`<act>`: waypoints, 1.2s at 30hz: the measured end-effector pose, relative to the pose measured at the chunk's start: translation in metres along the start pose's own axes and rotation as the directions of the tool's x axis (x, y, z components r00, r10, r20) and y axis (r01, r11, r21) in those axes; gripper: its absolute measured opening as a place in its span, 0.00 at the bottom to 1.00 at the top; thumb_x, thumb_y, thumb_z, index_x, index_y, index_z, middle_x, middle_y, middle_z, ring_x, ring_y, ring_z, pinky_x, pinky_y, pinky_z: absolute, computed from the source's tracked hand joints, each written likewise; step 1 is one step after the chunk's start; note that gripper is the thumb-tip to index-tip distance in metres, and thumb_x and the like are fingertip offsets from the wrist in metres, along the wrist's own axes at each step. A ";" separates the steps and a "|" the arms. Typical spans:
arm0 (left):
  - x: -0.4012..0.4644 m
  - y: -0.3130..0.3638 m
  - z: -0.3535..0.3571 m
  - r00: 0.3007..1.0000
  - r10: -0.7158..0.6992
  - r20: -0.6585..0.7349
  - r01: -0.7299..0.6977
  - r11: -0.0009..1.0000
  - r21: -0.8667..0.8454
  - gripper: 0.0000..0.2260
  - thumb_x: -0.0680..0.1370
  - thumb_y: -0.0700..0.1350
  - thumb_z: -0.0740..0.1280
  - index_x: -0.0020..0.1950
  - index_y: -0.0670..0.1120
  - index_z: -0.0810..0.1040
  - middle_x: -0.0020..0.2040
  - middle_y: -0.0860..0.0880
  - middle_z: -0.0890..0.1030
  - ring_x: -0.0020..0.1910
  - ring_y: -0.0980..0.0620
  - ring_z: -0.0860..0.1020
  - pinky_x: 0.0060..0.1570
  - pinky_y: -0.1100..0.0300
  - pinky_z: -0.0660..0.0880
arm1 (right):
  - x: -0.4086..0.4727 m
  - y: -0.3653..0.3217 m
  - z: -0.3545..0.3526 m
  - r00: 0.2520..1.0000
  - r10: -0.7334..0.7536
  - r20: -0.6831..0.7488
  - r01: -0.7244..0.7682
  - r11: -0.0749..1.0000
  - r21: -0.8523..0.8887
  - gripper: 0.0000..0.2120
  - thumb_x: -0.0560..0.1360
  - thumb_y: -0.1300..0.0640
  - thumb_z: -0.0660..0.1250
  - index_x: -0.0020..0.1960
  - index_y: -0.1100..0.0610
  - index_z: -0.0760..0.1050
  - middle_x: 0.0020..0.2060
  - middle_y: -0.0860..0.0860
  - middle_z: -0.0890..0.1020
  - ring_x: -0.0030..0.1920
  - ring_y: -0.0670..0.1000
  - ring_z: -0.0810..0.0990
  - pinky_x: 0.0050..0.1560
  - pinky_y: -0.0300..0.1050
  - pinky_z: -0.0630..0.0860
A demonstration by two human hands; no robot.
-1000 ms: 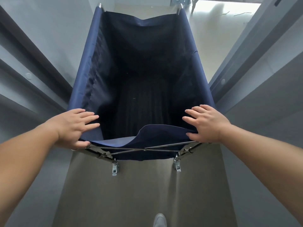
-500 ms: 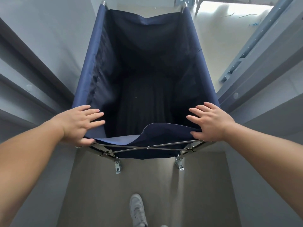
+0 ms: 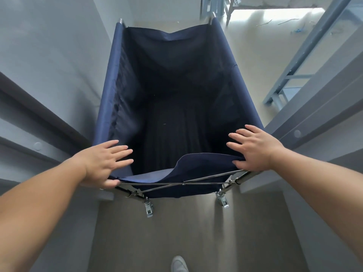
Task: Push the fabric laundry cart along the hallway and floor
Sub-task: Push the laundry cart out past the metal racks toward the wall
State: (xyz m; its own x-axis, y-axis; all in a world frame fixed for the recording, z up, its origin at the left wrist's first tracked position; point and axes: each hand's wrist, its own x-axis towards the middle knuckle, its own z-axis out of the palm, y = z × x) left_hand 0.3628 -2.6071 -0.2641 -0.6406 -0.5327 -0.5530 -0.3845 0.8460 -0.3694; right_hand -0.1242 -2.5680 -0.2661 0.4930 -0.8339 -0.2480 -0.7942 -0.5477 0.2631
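The deep navy-blue fabric laundry cart on a folding chrome tube frame [image 3: 176, 91] stood on the grey-brown hallway floor [image 3: 196, 232], its near end just ahead of the person and its far end at the mouth of a brighter room. Its bag appeared to hold nothing, though the dark bottom was hard to read. The near edge of the fabric sagged and folded inward above the crossed chrome braces [image 3: 182, 183].

The left hand [image 3: 104, 163] rested on the near left corner of the cart, fingers straight and slightly spread over the fabric rim, thumb tucked under against the frame. The right hand [image 3: 253, 150] lay on the near right corner in the same manner, fingers extended and spread, thumb pressing the folded fabric edge. Neither hand was closed round a tube; both pressed flat.

Judged from this position, the push was under way and well advanced along the hallway: grey walls [image 3: 49, 75] flanked the cart closely on both sides, and the pale, sunlit floor [image 3: 255, 46] lay directly beyond its front. The remaining travel could not be determined.

Count: one cart, two hands, two caster wheels [image 3: 148, 209] visible at the near end, two chrome post tips at the far end, one grey-white shoe [image 3: 179, 264].
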 end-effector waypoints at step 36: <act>0.121 -0.209 0.015 0.996 -0.085 0.011 0.085 0.994 -0.066 0.41 0.71 0.74 0.38 0.79 0.55 0.43 0.80 0.48 0.45 0.79 0.50 0.43 0.74 0.52 0.35 | 0.215 0.130 -0.015 0.998 -0.018 -0.055 0.020 0.999 0.033 0.30 0.71 0.34 0.56 0.63 0.52 0.77 0.63 0.54 0.77 0.62 0.58 0.74 0.69 0.56 0.63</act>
State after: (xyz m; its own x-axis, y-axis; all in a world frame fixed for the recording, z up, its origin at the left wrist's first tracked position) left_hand 0.3754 -2.8485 -0.2648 -0.5985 -0.6026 -0.5279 -0.4808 0.7973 -0.3650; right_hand -0.1159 -2.8194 -0.2712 0.5257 -0.8265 -0.2012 -0.7957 -0.5614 0.2273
